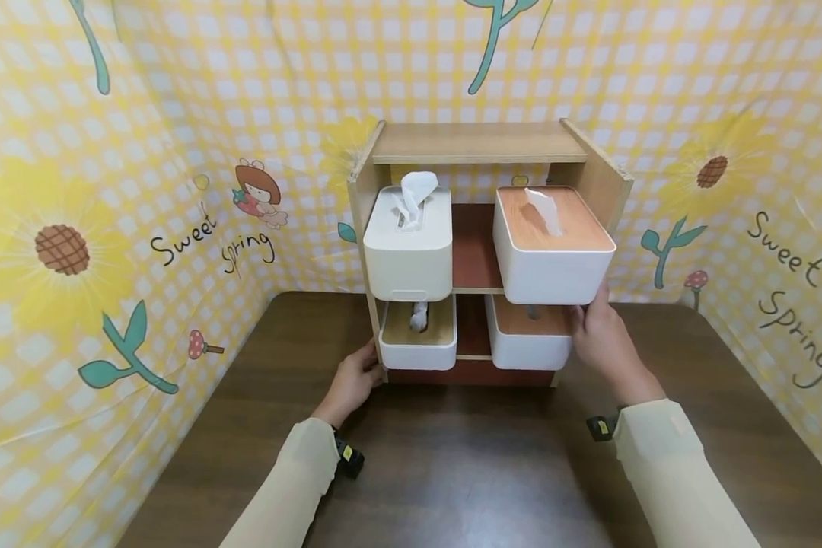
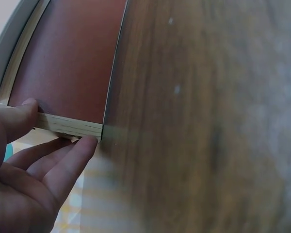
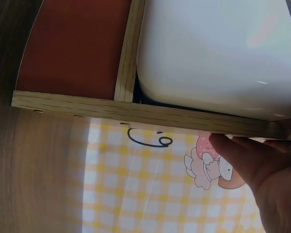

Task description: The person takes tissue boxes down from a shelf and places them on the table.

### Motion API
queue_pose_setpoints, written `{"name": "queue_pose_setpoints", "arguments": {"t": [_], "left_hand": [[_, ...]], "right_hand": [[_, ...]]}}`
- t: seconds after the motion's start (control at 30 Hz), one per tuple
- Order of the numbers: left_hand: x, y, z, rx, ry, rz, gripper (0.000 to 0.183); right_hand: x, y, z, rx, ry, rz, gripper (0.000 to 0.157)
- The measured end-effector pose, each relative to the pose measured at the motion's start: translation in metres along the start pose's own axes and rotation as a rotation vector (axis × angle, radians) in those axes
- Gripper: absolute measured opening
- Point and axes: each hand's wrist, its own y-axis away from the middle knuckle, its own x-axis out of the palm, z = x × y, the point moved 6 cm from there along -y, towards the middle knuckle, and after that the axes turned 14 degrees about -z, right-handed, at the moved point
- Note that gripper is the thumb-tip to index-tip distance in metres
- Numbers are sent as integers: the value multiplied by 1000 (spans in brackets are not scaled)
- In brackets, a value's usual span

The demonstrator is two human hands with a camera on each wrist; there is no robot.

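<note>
A small wooden shelf (image 1: 479,142) stands on the table with tissue boxes on two levels. My left hand (image 1: 353,380) grips the bottom of its left side panel; in the left wrist view the thumb (image 2: 24,114) lies on the inner side and the fingers outside. Higher up, my right hand (image 1: 606,342) holds the right side panel, its fingers (image 3: 242,158) along the outer face. The upper level carries an all-cream tissue box (image 1: 408,270) and a white one with a wood-look lid (image 1: 558,278). Below sit two more white boxes, left (image 1: 418,358) and right (image 1: 530,352).
The dark wooden table (image 1: 473,472) extends in front of the shelf and to both sides. A yellow checked cloth (image 1: 301,91) with flowers and lettering hangs close behind and along the sides. Reddish-brown panels (image 2: 72,58) fill the shelf's base front.
</note>
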Motion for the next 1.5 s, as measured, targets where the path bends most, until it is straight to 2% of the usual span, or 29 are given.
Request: {"name": "queue_pose_setpoints", "arguments": {"t": [0.13, 0.17, 0.37, 0.4, 0.67, 1.0, 1.1, 1.3, 1.4, 1.5], "left_hand": [[-4, 0, -4, 8, 19, 3, 60], [-5, 2, -10, 14, 21, 10, 60], [-6, 1, -14, 1, 15, 14, 61], [-5, -1, -9, -8, 15, 11, 61], [-6, -1, -7, -26, 45, 3, 61], [-2, -3, -6, -41, 28, 16, 61], [-2, -2, -6, -31, 1, 12, 61], [-4, -1, -5, 56, -66, -26, 63], [-3, -3, 0, 63, -13, -39, 68], [1, -7, 4, 31, 98, -50, 73]], "right_hand": [[-1, 0, 1, -9, -10, -7, 57], [-1, 0, 2, -11, -12, -8, 57], [-5, 1, 3, 4, -16, -10, 57], [-5, 1, 3, 6, -17, -11, 57], [-6, -1, 6, 16, -23, -7, 54], [-5, 0, 1, 45, -17, 1, 56], [-5, 0, 1, 44, -23, 0, 57], [-2, 1, -1, 63, -43, 25, 55], [0, 1, -2, 80, -45, 46, 52], [-2, 1, -3, 97, -44, 54, 48]]}}
